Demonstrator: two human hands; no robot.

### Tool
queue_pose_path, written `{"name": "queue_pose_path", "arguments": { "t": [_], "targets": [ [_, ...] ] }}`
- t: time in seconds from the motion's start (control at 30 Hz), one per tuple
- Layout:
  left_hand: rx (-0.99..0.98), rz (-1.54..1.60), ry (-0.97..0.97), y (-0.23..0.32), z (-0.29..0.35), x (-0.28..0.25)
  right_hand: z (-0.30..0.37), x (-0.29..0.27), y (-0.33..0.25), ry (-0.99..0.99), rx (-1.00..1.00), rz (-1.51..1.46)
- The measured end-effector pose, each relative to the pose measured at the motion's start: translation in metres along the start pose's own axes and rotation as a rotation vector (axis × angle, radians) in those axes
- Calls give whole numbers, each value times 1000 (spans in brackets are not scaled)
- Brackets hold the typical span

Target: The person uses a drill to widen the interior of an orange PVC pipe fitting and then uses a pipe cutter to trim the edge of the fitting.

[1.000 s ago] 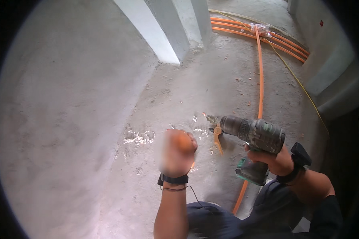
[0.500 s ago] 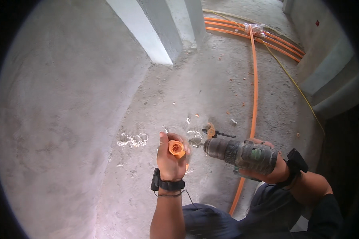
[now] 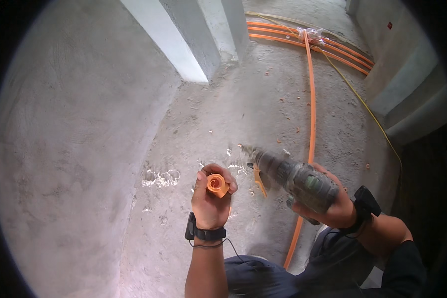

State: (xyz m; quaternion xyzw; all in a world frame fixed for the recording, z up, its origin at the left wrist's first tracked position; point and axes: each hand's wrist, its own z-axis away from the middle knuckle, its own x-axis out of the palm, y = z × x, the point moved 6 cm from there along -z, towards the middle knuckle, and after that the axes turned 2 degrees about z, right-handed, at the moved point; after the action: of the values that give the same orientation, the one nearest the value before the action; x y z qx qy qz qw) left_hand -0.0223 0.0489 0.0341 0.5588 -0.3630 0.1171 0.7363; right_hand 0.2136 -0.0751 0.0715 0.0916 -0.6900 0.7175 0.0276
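My left hand (image 3: 208,196) is closed around a short orange plastic pipe fitting (image 3: 216,184), its round open end facing up and a curl visible inside. In my right hand (image 3: 340,208) is a dark, dusty power drill (image 3: 308,185), gripped from its rear. The drill's nose is blurred by motion and points up and to the left, apart from the fitting. Beside the drill's front hangs or lies an orange strip (image 3: 260,182) next to a dark part; I cannot tell whether it is attached. My fingers hide part of the drill's handle.
A long orange pipe (image 3: 311,109) runs along the concrete floor (image 3: 253,99), past my right side. Several orange pipes (image 3: 278,38) and a yellow cord (image 3: 352,89) lie at the far end. White shavings (image 3: 161,178) and orange scraps are scattered about. A grey wall (image 3: 79,124) stands left.
The drill's nose has swung upward and away from the fitting, tilting the drill. My left hand still holds the fitting in nearly the same place. The whole view has shifted slightly.
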Motion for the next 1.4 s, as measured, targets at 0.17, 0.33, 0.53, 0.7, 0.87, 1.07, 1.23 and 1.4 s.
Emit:
{"name": "queue_pose_path", "arguments": {
  "t": [0.17, 0.33, 0.53, 0.7, 0.87, 1.07, 1.23, 1.4],
  "targets": [
    [-31, 109, 19, 0, 4, 5, -7, -5, -2, 88, 19, -121],
    [23, -41, 90, -1, 4, -2, -12, -36, 19, 227, -53, -488],
    [38, -306, 342, -1, 1, -41, -22, -80, 3, 426, -13, -459],
    [-15, -232, 530, 11, 9, -61, 3, -169, 21, 537, 89, -251],
    [-78, -491, 560, 11, 22, -71, 38, -237, 117, 741, 148, -42],
    [-191, -715, 553, 12, 43, -143, 105, -290, 226, 932, 350, 198],
    [-477, -1280, 506, -28, 64, -212, 110, -305, 222, 890, 350, -84],
    [-661, -2251, 106, -95, 64, -248, 112, -324, 231, 823, 426, -140]
  ]
}}
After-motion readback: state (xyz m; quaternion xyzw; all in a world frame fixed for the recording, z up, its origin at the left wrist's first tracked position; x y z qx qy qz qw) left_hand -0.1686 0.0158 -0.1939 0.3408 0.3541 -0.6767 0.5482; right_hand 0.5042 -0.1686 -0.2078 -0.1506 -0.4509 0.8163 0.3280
